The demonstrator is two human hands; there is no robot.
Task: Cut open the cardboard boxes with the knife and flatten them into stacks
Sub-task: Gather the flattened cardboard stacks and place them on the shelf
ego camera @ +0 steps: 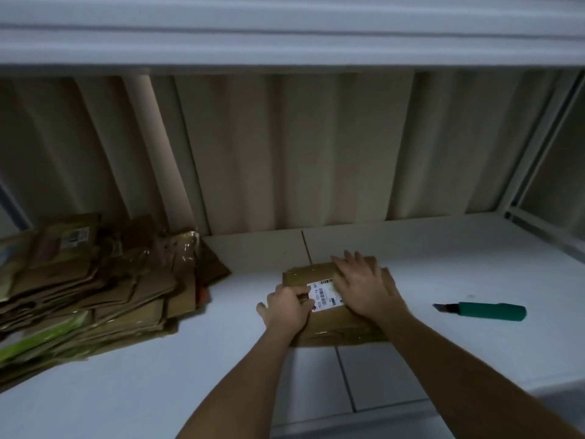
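A small brown cardboard box (pixel 304 275) with a white shipping label lies low on the white floor in the middle of the view. My right hand (pixel 364 286) presses flat on its top, fingers spread. My left hand (pixel 288 307) has its fingers curled over the box's left edge beside the label. A green-handled utility knife (pixel 489 310) lies on the floor to the right of the box, blade out and pointing left, apart from both hands.
A tall untidy stack of flattened cardboard (pixel 85 289) fills the left side. A beige curtain (pixel 285 147) hangs behind, with a white window frame (pixel 538 198) at the right. Tile joints cross the floor near my arms.
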